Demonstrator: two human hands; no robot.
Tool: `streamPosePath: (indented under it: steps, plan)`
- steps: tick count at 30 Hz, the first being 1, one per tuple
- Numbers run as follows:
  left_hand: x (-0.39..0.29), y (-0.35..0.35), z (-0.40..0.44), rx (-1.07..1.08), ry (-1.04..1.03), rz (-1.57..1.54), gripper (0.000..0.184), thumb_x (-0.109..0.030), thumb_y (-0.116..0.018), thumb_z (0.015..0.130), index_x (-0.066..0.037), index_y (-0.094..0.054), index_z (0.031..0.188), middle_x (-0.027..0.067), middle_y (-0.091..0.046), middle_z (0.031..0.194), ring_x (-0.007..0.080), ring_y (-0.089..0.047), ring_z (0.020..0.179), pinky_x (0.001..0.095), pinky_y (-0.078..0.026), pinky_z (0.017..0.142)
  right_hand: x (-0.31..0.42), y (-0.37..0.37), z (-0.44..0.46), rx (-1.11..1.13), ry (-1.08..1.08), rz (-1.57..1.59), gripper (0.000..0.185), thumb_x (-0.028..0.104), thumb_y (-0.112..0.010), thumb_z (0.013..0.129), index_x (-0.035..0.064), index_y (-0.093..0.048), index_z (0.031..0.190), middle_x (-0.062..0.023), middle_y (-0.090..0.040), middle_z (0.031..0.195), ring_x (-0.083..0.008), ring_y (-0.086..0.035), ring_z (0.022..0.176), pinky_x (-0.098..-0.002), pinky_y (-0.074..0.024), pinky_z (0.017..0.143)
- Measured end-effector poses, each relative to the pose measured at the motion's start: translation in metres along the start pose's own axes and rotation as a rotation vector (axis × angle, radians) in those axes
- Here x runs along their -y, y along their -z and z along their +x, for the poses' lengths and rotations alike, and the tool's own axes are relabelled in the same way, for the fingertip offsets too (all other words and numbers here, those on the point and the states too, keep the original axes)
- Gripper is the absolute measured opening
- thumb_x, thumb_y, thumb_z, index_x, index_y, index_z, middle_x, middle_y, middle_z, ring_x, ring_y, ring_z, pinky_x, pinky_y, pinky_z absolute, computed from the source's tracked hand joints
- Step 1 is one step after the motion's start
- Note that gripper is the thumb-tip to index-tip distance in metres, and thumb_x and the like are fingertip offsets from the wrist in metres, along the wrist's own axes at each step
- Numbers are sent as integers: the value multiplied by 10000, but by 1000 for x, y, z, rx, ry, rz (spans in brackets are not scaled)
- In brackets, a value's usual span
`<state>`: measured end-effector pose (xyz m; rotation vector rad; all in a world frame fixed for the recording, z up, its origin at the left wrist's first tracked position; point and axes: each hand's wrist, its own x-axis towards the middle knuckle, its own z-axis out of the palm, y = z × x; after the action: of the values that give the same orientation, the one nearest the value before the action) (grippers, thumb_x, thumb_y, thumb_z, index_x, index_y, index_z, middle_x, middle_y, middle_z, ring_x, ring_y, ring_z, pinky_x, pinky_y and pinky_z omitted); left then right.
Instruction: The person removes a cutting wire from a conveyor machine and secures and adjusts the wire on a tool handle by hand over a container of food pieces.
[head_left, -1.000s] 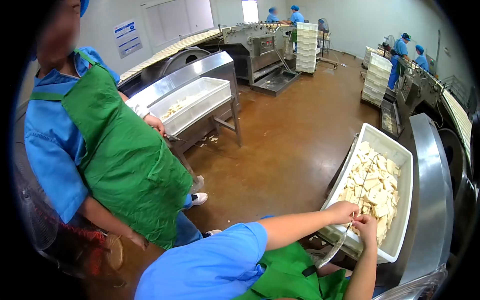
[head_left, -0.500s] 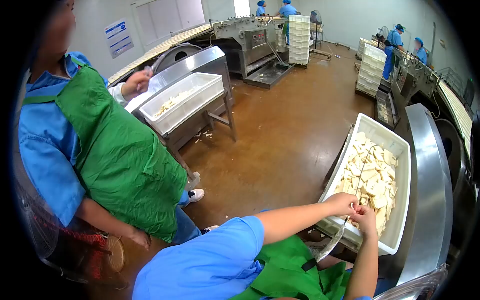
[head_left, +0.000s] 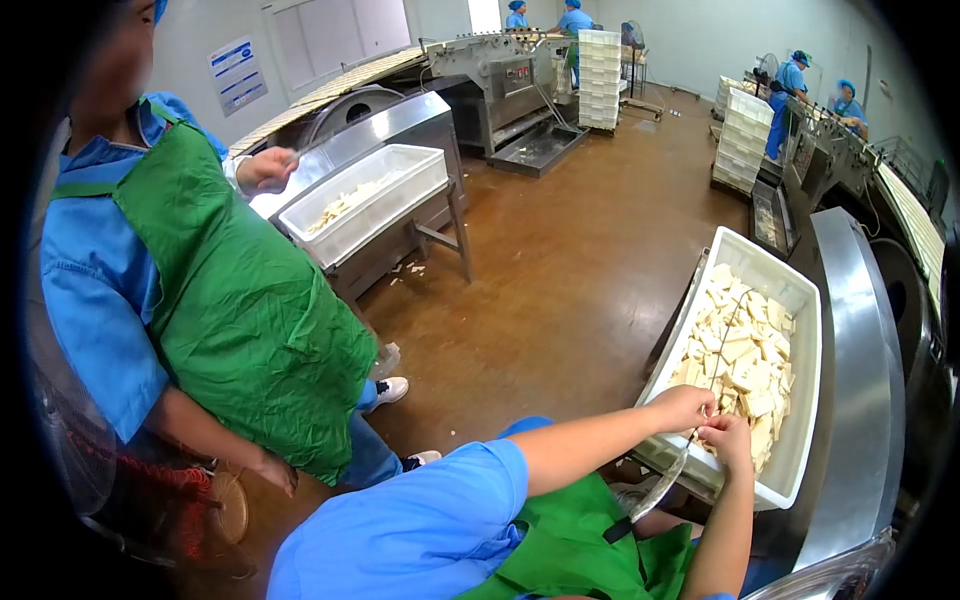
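My left hand (head_left: 684, 407) and my right hand (head_left: 728, 438) meet over the near end of a white plastic crate (head_left: 812, 345), fingers closed and pinching at one spot. Between them runs a thin dark rod (head_left: 722, 345), its far end above the crate. Below my hands it continues into a silvery wrapped handle (head_left: 662, 488) with a black end. Pale flat pieces of dough (head_left: 745, 365) lie heaped in the crate under my hands. My fingers hide the exact grip point.
At left stands a co-worker in a green apron (head_left: 240, 310), one hand raised near a second white crate (head_left: 365, 200) on a metal stand. A steel machine panel (head_left: 850, 370) borders my crate on the right. Crate stacks (head_left: 742, 140) and more workers are farther back.
My hands and the rod have barely moved. The co-worker at left has shifted slightly, the raised hand a little lower. A far worker at right leans forward more.
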<state>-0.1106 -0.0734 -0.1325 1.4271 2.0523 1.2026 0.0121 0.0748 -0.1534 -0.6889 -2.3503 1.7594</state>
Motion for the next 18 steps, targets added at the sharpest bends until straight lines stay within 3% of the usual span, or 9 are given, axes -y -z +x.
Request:
streamPosePath:
  steps: [6,8,13,18]
  plan:
    - [-1,4,3,51,39,-18,153,-172,-666,764,-93,-640,892,130,-666,817,295,-637,775,383,-484,677,0,1,3,-1,7,-94,105,17,-720,741,-23,-715,838,-43,-670,689,-81,-576,592,-234,-452,548]
    - [5,0,4,6,-76,-8,135,-171,-665,763,-88,-640,867,125,-664,801,292,-633,759,381,-484,670,0,-2,-1,-10,5,-108,104,27,-720,747,-24,-716,837,-48,-669,676,-88,-579,588,-236,-453,548]
    - [-3,8,1,54,-8,-61,117,-152,-670,763,-80,-639,851,101,-657,760,204,-620,687,329,-475,620,6,-1,-3,-9,51,-236,89,32,-686,794,-31,-693,856,-68,-674,710,-121,-626,608,-246,-498,556]
    - [-2,8,0,14,-71,-85,116,-154,-652,791,-86,-641,885,111,-671,798,234,-636,723,338,-488,650,6,-2,-4,-7,23,-137,131,81,-700,787,-31,-701,855,-63,-674,694,-100,-599,611,-242,-463,569]
